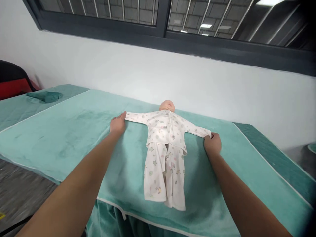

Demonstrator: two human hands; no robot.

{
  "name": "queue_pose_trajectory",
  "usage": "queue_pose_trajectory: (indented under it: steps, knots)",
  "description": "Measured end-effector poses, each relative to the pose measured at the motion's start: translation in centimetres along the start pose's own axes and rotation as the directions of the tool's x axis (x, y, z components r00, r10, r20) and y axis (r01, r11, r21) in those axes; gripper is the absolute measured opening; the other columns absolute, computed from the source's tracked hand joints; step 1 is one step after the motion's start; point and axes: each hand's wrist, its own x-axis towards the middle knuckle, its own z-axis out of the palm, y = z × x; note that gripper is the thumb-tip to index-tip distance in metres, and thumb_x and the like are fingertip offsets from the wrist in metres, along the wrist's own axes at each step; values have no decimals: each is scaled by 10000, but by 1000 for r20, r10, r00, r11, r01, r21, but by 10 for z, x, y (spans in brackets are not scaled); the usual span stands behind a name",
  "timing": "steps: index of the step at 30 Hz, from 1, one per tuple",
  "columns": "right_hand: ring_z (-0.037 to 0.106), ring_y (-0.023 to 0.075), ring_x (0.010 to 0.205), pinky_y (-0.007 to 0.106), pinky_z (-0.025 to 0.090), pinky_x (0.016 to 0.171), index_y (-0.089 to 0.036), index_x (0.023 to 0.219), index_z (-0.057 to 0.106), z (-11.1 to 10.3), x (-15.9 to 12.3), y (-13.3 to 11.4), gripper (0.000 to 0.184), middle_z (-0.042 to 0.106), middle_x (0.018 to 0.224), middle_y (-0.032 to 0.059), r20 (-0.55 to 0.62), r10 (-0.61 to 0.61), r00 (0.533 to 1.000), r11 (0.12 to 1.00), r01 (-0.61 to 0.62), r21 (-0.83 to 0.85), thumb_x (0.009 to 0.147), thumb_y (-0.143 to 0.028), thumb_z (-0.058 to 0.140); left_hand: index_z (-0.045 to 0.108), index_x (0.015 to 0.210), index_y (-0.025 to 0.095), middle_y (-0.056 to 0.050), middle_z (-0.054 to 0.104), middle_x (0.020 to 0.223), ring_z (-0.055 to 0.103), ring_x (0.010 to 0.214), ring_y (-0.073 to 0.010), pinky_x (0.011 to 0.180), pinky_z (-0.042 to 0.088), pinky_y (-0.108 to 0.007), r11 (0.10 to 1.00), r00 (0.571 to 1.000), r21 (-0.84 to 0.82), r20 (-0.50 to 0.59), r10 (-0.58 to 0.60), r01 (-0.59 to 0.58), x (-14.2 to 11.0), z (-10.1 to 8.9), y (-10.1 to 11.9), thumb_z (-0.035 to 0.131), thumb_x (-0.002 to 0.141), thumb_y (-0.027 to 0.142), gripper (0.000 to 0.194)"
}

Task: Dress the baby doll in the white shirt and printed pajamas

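A baby doll [167, 106] lies on its back on a teal blanket [74, 138], head toward the wall. It wears a white printed top [168, 130] with both sleeves stretched out sideways, and matching white trousers [164, 174] reaching toward the near edge. My left hand [118, 124] rests at the cuff of the sleeve on the left, fingers curled onto it. My right hand [212, 143] is closed on the cuff of the sleeve on the right.
The blanket covers a bed that runs along a white wall [222, 89] under a dark-framed window [163, 29]. A folded teal cloth [45, 96] lies at the far left. A red and black object [13, 82] stands beyond the left end. Grey floor [22, 194] shows at lower left.
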Motion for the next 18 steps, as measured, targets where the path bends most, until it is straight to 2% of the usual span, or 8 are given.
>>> queue_pose_trajectory:
  steps: [6,10,15,18]
  knots:
    - [584,277,955,420,462,871,-131,1177,570,-3,-6,-3,405,575,1154,161,-128,27,991,997,-17,80,811,-269,463,378,1498,147,-116,524,1468,465,1367,-247,1154,304,-422,1000,1000,28,20,-12,12,-3,1,3,270,892,67,621]
    - [565,263,969,420,452,895,-133,1180,552,-10,-15,-4,422,477,1264,176,-159,-15,987,990,37,136,777,-223,463,303,1527,100,-142,384,1564,374,1433,-237,1173,280,-425,996,997,43,-2,-76,76,-14,2,4,242,901,89,629]
    - [563,242,986,385,450,935,-133,1107,574,-20,-51,-7,350,530,1165,153,-124,-184,975,957,206,203,785,-227,474,305,1515,51,-180,333,1582,285,1477,-277,1196,208,-515,987,989,64,-2,-151,151,-32,1,7,217,942,215,603]
    - [570,233,968,387,477,894,-162,1084,570,-24,-89,-14,304,572,1091,121,-99,-349,932,875,362,322,813,-273,490,346,1488,26,-200,326,1580,261,1483,-303,1194,189,-541,982,984,65,-2,-176,176,-42,-2,10,196,960,308,617]
